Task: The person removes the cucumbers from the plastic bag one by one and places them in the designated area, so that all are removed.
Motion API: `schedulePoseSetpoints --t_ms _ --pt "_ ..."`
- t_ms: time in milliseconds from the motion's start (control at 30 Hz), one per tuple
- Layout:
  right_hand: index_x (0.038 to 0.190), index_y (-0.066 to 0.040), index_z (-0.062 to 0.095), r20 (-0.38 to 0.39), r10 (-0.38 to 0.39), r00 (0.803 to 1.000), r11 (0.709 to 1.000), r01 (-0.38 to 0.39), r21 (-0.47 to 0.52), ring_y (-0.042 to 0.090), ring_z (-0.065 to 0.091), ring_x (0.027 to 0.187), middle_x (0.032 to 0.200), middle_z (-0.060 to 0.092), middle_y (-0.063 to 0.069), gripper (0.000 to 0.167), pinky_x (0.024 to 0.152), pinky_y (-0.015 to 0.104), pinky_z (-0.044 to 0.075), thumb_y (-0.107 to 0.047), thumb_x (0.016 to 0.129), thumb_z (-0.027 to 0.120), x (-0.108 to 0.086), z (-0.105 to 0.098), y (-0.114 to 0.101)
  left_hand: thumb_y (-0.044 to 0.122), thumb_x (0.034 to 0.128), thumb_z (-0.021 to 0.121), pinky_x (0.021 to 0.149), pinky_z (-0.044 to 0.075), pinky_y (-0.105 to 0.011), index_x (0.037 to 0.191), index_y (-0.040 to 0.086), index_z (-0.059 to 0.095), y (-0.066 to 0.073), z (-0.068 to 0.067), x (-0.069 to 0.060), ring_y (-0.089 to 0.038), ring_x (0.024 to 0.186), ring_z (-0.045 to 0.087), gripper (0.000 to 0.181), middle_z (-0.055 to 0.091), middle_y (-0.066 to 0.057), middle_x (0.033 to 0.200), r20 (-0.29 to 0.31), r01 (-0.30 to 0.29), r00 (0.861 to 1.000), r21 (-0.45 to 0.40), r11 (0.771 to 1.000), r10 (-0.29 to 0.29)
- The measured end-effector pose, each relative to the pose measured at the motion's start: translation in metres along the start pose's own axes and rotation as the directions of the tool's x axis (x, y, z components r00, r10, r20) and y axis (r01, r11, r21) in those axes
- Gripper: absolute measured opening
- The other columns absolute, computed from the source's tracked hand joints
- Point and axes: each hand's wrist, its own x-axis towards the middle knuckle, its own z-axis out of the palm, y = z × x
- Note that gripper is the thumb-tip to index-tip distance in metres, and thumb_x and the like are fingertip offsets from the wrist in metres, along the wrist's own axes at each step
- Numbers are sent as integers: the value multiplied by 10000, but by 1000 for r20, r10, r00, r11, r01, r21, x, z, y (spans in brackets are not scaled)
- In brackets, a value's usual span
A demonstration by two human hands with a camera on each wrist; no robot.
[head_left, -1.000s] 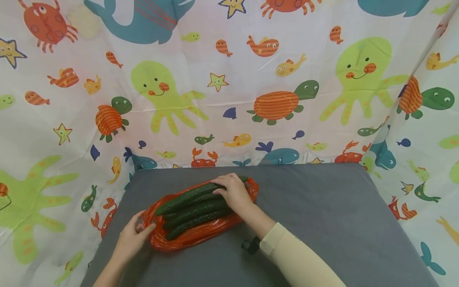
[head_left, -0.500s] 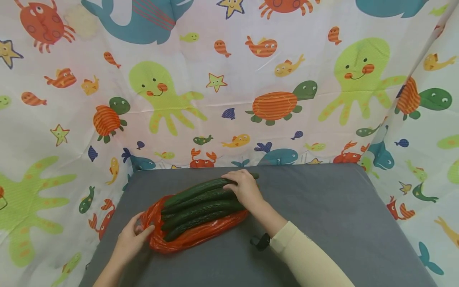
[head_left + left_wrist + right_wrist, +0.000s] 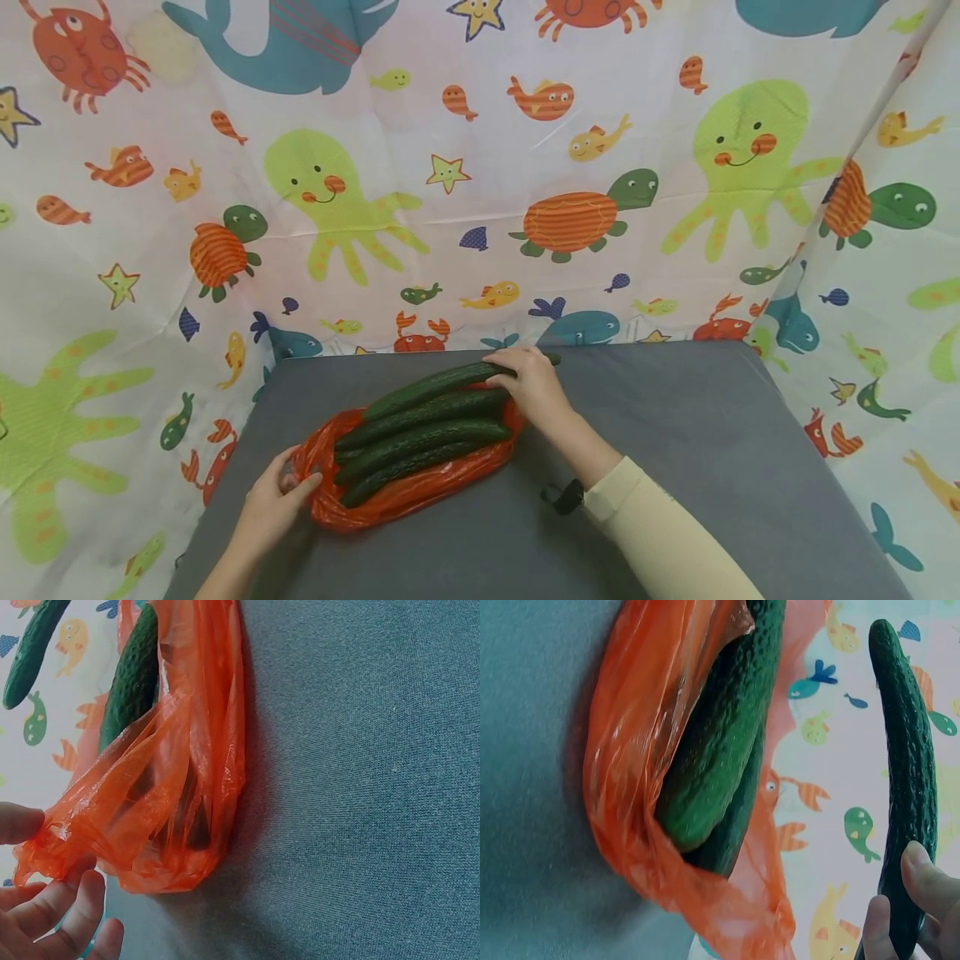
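A long dark green cucumber (image 3: 911,761) is gripped near one end by my right hand (image 3: 534,387), thumb on one side and fingers on the other. In the right wrist view it stands apart from the bag. Several more cucumbers (image 3: 420,446) lie side by side in an orange-red plastic bag (image 3: 352,518), whose mouth is spread wide. My left hand (image 3: 273,500) pinches the bag's gathered left end between thumb and fingers, plain in the left wrist view, where the bag (image 3: 172,795) covers the lower part of a cucumber (image 3: 131,682).
The bag lies on a grey cloth-covered table (image 3: 675,467). Behind and at both sides hangs a white curtain (image 3: 480,158) printed with sea animals. A black strap-like item (image 3: 562,497) is at the right wrist, beside a cream sleeve (image 3: 660,525).
My right hand has moved right and slightly back, drawing one cucumber up and away from the others. The bag's right edge has slipped off its end. My left hand stays at the bag's left end.
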Motion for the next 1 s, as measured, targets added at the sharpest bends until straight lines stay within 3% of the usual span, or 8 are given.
schedulePoseSetpoints --t_ms 100,267,400,533,867,1000 --pt "1163 -159 776 -11 -6 1000 1000 6 -4 289 604 1147 1167 747 53 334 968 470 517 -172 831 810 0 -4 5 564 936 650 654 445 -342 1554 62 304 0 0 -1 -190 842 558 868 663 -107 1017 0 -3 1000 -1 1000 3" --pt "1155 -143 779 -27 -19 999 1000 19 -9 305 613 1120 1143 753 70 327 940 479 527 -154 830 814 -2 -12 14 540 945 651 603 410 -342 1553 82 305 1 1 -2 -180 720 506 836 543 -39 806 8 15 1000 -14 1000 -15" --pt "1156 -139 778 -28 -15 999 999 14 -32 307 617 1114 1196 739 86 328 932 478 530 -158 831 812 -4 -19 21 525 953 648 591 402 -342 1552 95 308 1 3 -2 -184 682 486 811 484 -28 755 5 23 1000 -16 1000 -23" --pt "1166 -136 774 -32 1 999 999 -2 -41 306 613 1124 1214 733 90 333 926 480 531 -156 835 806 -6 -25 29 550 946 644 610 416 -340 1548 72 314 2 3 -2 -179 746 525 835 584 -49 847 -5 8 1000 3 1000 -8" --pt "1170 -137 772 -38 37 999 998 -39 -56 314 608 1141 1188 742 80 328 977 501 504 -150 844 805 -11 -39 42 543 943 652 580 406 -342 1550 88 315 2 4 -1 -180 698 502 830 511 -24 761 -6 0 1000 -9 1000 0" --pt "1173 -138 771 -33 59 998 996 -61 -62 326 604 1148 1195 739 90 325 1041 530 457 -146 849 803 -13 -44 48 558 935 655 624 439 -348 1551 81 317 3 4 -1 -225 817 585 849 628 -104 900 -5 0 1000 2 1000 0"
